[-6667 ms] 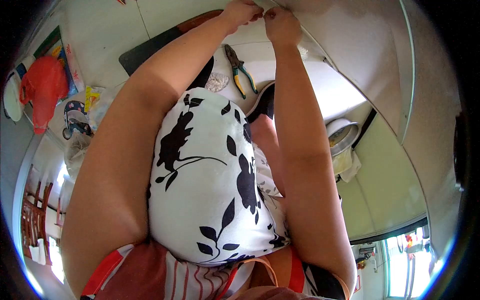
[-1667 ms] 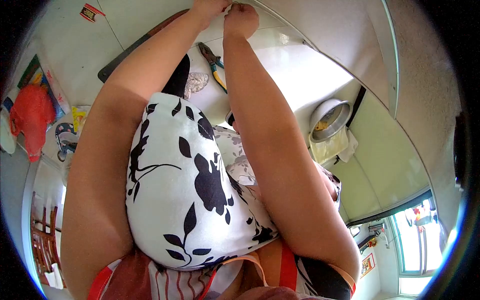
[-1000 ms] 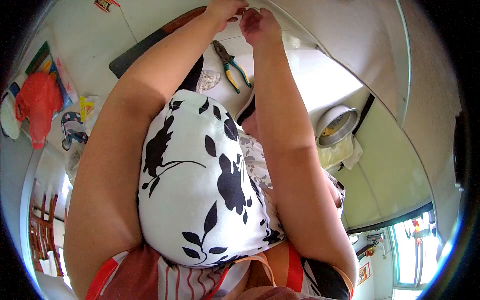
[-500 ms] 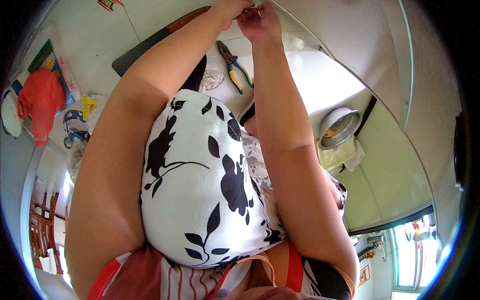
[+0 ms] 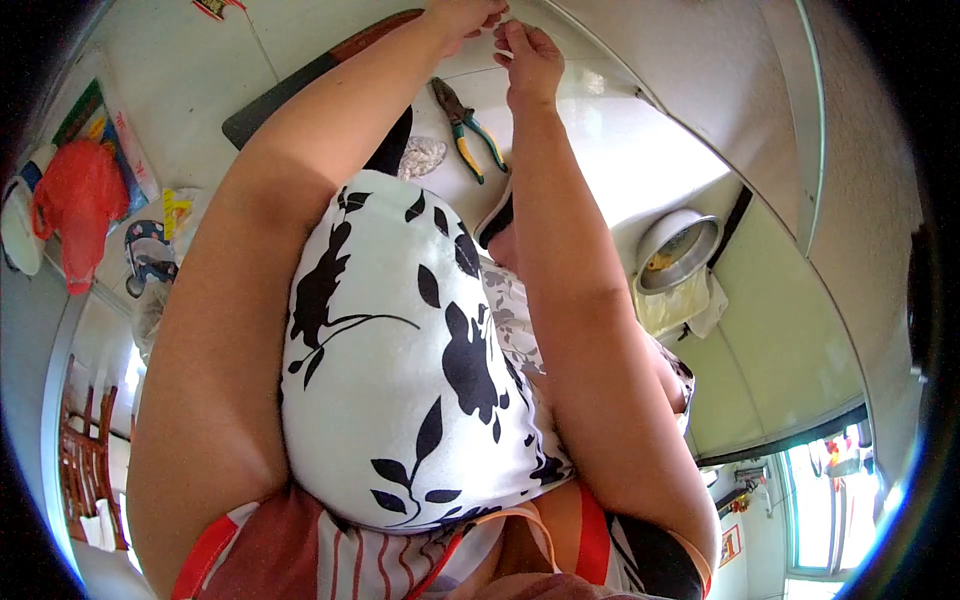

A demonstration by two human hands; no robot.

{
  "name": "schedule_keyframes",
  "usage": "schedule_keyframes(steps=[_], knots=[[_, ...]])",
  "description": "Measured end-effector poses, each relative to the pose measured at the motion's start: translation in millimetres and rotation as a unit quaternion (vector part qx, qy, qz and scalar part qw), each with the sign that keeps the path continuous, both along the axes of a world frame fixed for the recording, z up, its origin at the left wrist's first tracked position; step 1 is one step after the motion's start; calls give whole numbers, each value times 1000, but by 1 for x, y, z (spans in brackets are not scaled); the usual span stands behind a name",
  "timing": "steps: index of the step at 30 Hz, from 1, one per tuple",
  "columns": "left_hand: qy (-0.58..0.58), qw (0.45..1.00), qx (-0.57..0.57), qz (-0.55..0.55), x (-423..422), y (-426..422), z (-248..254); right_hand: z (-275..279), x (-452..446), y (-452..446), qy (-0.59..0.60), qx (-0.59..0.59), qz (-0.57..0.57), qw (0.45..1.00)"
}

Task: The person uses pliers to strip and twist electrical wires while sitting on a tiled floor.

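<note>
At the top edge of the head view, my left hand (image 5: 466, 16) is partly cut off, its visible fingers bent together. Just to its right is my right hand (image 5: 530, 58), with thumb and fingers closed in a pinch. Whatever either hand holds is too small or hidden to name. Below them on the pale floor lie pliers (image 5: 461, 128) with green and yellow handles, their jaws toward my hands. Beside the pliers is a clear bag of small pale pieces (image 5: 422, 157). A dark, flat board-like object (image 5: 300, 96) lies partly behind my left forearm.
Black-and-white leaf-patterned cloth (image 5: 390, 350) covers my knees between my arms. A metal bowl (image 5: 679, 250) stands at the right by a greenish panel (image 5: 790, 340). At the left are a red plastic bag (image 5: 82, 205) and a patterned sandal (image 5: 150, 255).
My right hand has moved slightly down and away from my left hand, and its fingers have turned. The left hand stays near the top edge. The pliers lie in the same place.
</note>
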State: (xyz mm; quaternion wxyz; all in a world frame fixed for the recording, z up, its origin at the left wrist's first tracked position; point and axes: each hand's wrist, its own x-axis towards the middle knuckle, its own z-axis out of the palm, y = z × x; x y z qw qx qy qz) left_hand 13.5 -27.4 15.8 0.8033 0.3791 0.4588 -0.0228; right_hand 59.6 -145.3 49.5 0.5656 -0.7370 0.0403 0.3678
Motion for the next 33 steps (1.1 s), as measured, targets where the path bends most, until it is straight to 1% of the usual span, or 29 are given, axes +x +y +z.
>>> schedule_keyframes(steps=[2, 5, 7, 8, 9, 11, 12, 14, 16, 19, 20, 23, 26, 29, 32, 33], knots=[[5, 1000, -9, 12, 0, 0, -3, -7, 5, -5, -55, -31, 47, 997], [-31, 999, -39, -3, -6, 3, -10, -28, 6, -7, -106, -90, 84, 987], [-3, 999, -41, 16, -6, 0, 4, -3, 5, -1, 63, -14, 3, 998], [11, 999, -43, 26, -6, -1, 10, 11, 1, 0, 148, 24, -38, 988], [15, 999, -31, 16, -5, 1, 9, 15, 2, -6, 175, 39, -39, 983], [23, 1000, -10, -4, -4, 3, 4, 19, 10, -16, 219, 66, -87, 970], [22, 999, -24, -1, -5, -1, 1, 21, 11, -21, 242, 77, -113, 961], [13, 999, -46, 5, -6, -4, -4, 20, 14, -21, 224, 66, -108, 966], [11, 998, -65, 15, -5, -3, 2, 12, 20, -15, 218, 71, -103, 968], [28, 996, -86, 26, -4, -1, 23, 3, 26, -4, 275, 65, -159, 946], [36, 995, -92, 29, -3, -1, 30, 3, 27, -3, 270, 56, -162, 948], [16, 994, -106, 31, 0, -5, 28, 6, 29, 1, 250, 31, -162, 954], [-48, 989, -136, 6, 1, -13, -10, 11, 27, -1, 233, 8, -144, 962], [-69, 991, -55, -96, 0, 1, -13, 8, 32, -5, 239, -14, -126, 963], [-92, 981, 67, -156, -1, 3, -5, 13, 35, 0, 257, -39, -127, 957], [-100, 981, 77, -147, -4, 2, -3, 15, 35, 1, 262, -43, -131, 955]])
